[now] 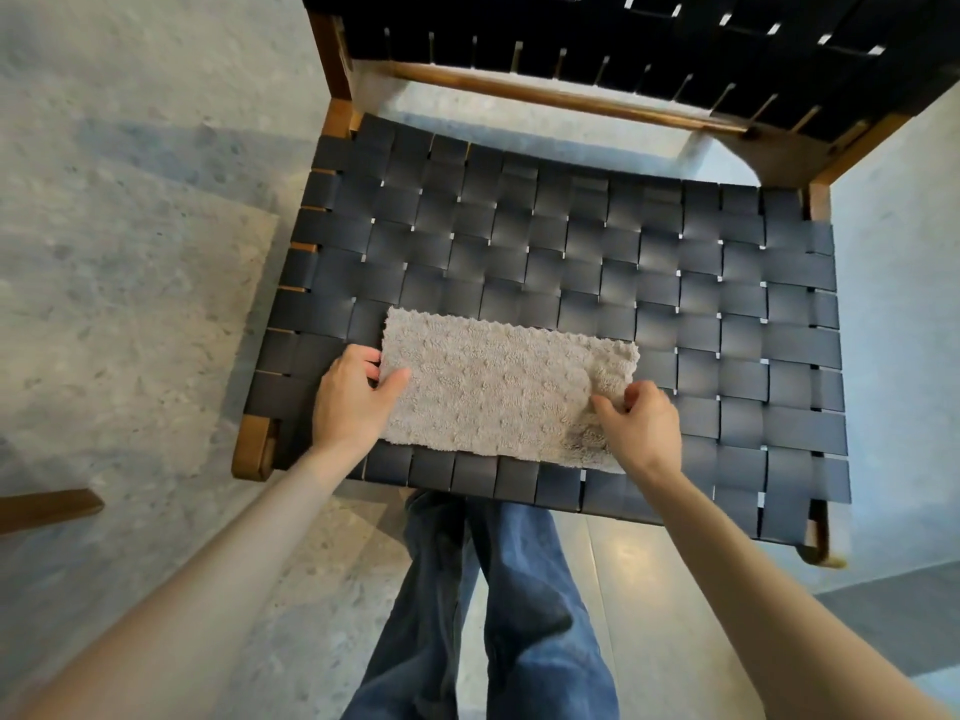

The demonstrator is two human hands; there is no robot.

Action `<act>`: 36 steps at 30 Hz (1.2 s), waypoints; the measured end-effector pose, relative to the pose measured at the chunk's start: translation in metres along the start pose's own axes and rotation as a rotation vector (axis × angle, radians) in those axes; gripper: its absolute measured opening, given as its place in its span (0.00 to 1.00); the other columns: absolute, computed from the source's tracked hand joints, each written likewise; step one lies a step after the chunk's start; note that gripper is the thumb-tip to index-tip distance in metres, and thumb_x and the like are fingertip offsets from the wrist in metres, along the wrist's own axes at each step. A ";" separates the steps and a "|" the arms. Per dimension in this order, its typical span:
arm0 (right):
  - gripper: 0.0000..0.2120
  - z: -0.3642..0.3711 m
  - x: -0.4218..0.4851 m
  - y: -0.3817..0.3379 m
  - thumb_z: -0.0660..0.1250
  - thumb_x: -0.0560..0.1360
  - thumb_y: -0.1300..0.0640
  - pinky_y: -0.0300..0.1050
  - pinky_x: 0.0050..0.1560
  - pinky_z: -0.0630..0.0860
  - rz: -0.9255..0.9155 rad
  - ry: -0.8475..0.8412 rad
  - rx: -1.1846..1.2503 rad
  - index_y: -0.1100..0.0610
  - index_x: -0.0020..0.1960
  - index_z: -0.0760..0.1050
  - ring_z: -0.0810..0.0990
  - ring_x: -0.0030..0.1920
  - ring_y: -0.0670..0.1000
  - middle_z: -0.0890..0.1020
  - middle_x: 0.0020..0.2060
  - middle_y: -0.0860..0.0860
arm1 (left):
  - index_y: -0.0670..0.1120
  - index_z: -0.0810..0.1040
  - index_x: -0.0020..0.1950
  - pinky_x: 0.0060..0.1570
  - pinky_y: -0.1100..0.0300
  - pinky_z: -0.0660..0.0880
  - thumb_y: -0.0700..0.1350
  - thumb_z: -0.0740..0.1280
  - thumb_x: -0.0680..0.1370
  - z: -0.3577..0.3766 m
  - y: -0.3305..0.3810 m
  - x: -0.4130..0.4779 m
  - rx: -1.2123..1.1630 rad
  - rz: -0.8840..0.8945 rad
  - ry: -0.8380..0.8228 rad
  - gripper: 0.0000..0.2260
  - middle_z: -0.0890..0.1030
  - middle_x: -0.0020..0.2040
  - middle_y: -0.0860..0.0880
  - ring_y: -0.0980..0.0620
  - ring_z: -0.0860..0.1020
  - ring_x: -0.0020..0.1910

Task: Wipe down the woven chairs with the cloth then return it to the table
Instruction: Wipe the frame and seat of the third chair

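- Jeans legs at the woven chair seat's front edge.
- Left hand: fingers clamped on cloth left edge.
- Right hand: fingers pinch cloth's right end.
- Cloth flat on seat front.

- It looked like a home or dining room, though that was uncertain.
- A wood-framed woven chair stood on a pale, speckled stone floor.

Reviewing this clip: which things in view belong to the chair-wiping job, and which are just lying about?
In the job:
cloth, held at its ends by the left hand and right hand; woven chair seat under it; woven backrest.

Just there:
wooden piece at the left edge; floor; the person's jeans.
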State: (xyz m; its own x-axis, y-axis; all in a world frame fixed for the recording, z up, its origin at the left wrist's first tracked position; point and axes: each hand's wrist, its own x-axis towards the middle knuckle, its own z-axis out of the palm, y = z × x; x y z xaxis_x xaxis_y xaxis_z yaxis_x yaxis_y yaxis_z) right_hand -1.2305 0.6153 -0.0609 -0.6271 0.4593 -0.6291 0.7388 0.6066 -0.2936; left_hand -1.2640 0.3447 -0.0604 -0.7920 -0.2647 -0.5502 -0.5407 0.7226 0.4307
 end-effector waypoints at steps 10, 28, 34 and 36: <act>0.09 0.002 -0.042 -0.078 0.68 0.75 0.51 0.37 0.37 0.73 -0.330 -0.051 0.349 0.51 0.51 0.71 0.75 0.34 0.42 0.78 0.39 0.47 | 0.48 0.76 0.51 0.44 0.56 0.78 0.46 0.70 0.75 -0.025 -0.011 -0.008 -0.285 -0.103 -0.047 0.07 0.76 0.43 0.53 0.52 0.77 0.43; 0.34 0.136 -0.071 -0.121 0.44 0.74 0.29 0.65 0.70 0.32 -0.882 -0.221 -0.621 0.37 0.75 0.35 0.35 0.75 0.66 0.39 0.78 0.49 | 0.50 0.78 0.48 0.46 0.65 0.70 0.38 0.63 0.78 -0.078 -0.076 0.005 -0.379 -0.049 0.204 0.08 0.80 0.47 0.49 0.53 0.77 0.46; 0.28 0.142 -0.056 -0.130 0.50 0.78 0.36 0.64 0.72 0.48 -1.011 -0.115 -0.590 0.42 0.76 0.55 0.55 0.75 0.67 0.59 0.76 0.51 | 0.50 0.78 0.55 0.50 0.70 0.70 0.39 0.61 0.80 -0.093 -0.072 0.028 -0.339 -0.016 0.194 0.09 0.79 0.55 0.47 0.57 0.76 0.48; 0.26 0.142 -0.046 -0.137 0.50 0.79 0.39 0.62 0.72 0.50 -1.013 -0.095 -0.578 0.42 0.76 0.57 0.58 0.74 0.66 0.61 0.76 0.50 | 0.50 0.77 0.59 0.50 0.74 0.67 0.40 0.60 0.80 -0.095 -0.066 0.041 -0.297 0.004 0.183 0.11 0.77 0.58 0.48 0.59 0.75 0.49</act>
State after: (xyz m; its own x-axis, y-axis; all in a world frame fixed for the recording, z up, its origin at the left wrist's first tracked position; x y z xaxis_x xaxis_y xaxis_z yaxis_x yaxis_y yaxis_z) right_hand -1.2679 0.4185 -0.0942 -0.8260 -0.4390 -0.3536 -0.3257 0.8837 -0.3362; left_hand -1.2877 0.2256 -0.0436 -0.8175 -0.3915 -0.4223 -0.5750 0.5140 0.6365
